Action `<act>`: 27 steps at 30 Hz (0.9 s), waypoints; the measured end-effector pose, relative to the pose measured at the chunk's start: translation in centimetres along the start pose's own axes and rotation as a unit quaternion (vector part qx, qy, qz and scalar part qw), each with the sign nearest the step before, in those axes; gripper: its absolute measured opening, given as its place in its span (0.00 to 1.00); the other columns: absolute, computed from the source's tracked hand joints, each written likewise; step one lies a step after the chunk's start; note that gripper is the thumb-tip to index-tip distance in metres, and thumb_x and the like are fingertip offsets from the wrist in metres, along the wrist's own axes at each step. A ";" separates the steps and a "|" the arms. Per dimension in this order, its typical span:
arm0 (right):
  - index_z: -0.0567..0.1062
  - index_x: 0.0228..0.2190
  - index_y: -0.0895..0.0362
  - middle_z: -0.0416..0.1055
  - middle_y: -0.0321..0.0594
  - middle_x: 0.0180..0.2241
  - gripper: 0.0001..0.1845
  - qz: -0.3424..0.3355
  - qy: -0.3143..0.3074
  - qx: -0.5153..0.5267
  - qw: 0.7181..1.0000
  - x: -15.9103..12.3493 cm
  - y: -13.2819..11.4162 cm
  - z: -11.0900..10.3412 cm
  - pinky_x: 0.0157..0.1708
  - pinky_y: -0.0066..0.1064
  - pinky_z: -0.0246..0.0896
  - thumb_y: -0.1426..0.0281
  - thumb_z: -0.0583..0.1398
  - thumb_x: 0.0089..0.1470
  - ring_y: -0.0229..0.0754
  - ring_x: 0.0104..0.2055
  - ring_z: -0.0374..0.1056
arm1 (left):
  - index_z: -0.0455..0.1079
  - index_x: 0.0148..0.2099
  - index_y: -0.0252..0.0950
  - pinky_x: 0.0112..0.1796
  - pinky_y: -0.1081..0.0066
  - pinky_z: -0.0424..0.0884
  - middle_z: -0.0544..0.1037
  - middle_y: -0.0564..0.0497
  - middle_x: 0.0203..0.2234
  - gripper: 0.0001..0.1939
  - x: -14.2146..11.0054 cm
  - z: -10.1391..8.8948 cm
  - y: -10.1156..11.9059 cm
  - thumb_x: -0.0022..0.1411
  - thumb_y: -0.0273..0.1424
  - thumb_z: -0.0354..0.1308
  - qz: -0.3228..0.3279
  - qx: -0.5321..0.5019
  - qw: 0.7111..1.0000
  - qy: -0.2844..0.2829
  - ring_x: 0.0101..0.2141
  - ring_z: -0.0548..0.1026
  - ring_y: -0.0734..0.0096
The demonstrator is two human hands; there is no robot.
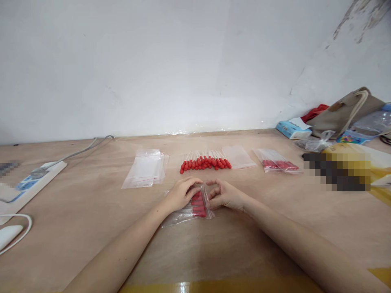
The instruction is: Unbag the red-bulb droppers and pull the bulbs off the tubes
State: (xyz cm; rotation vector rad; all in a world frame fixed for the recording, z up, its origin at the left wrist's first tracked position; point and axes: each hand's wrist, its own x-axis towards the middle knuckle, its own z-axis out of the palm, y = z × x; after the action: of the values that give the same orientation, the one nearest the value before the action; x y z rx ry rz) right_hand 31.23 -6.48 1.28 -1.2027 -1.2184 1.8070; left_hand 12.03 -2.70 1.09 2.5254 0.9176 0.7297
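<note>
Head view, the only one. Your left hand [183, 193] lies over the upper side of a clear plastic bag [177, 219] on the table [159, 252], directly in front of you. Its thumb and fingers reach the bag's top edge, thumb a little below the index finger; whether they pinch the film, you cannot tell from here.

Your right hand [225, 195] is at the bag's right end, fingers bent toward the left hand, index and thumb tips apart. The thumb is at the film; whether the lower fingertips close on it is not clear.

Inside the bag: red-headed sticks [198, 209], heads in a column toward your right hand, pale shafts running left, partly under your left hand.

Beyond your hands, a loose row of red-headed sticks [204, 163], heads toward you. A flat, pale sheet of plastic [240, 158] lies just right of them. Further right, filled bags [277, 159] with red heads at the near end. To the left of the row, a stack of clear bags [143, 171].

Far left: a power strip [50, 173] with a grey cable [77, 154]. Far right: a blue box [291, 128], a tan bag [342, 110] and yellow packaging [340, 151], partly pixelated.
</note>
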 end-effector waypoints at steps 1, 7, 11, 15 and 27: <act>0.55 0.46 0.60 0.70 0.29 0.21 0.45 0.004 -0.001 -0.012 1.000 0.0 0.0 0.0 0.24 0.26 0.65 0.78 0.68 0.25 0.35 0.23 0.68 | 0.65 0.45 0.37 0.40 0.70 0.67 0.73 0.50 0.39 0.10 0.0 0.1 0.0 0.61 0.27 0.47 -0.003 -0.005 1.000 0.007 0.39 0.71 0.72; 0.52 0.49 0.61 0.68 0.28 0.17 0.44 0.018 -0.004 -0.011 1.000 0.1 0.5 0.2 0.22 0.29 0.67 0.76 0.67 0.32 0.36 0.19 0.67 | 0.66 0.42 0.36 0.39 0.70 0.67 0.74 0.50 0.37 0.10 -0.1 0.2 0.1 0.62 0.28 0.46 0.006 -0.016 1.000 0.023 0.37 0.71 0.73; 0.53 0.48 0.62 0.69 0.30 0.18 0.35 0.022 -0.002 0.009 1.000 0.1 0.4 0.1 0.23 0.30 0.67 0.78 0.62 0.39 0.35 0.18 0.67 | 0.67 0.42 0.36 0.39 0.71 0.67 0.74 0.50 0.36 0.09 -0.2 0.1 0.0 0.62 0.27 0.47 0.002 -0.012 1.000 0.022 0.37 0.71 0.73; 0.53 0.48 0.62 0.71 0.34 0.21 0.32 0.031 -0.018 0.020 0.999 -0.1 0.0 0.0 0.24 0.29 0.68 0.80 0.59 0.41 0.36 0.21 0.69 | 0.67 0.42 0.35 0.39 0.71 0.67 0.74 0.50 0.36 0.09 -0.2 0.1 0.0 0.62 0.27 0.47 -0.004 -0.011 1.000 0.019 0.37 0.71 0.73; 0.57 0.47 0.61 0.72 0.34 0.20 0.28 0.043 -0.012 0.015 0.999 -0.4 -0.6 0.3 0.24 0.29 0.69 0.83 0.56 0.42 0.36 0.22 0.70 | 0.67 0.41 0.35 0.38 0.71 0.67 0.73 0.50 0.35 0.09 -0.1 0.1 0.0 0.62 0.27 0.46 0.000 -0.008 1.000 0.012 0.36 0.71 0.73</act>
State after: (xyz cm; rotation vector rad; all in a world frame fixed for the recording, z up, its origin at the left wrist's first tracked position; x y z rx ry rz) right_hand 31.08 -6.77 1.99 -1.2369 -1.1646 1.8993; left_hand 12.01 -2.80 1.01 2.5080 0.9162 0.7668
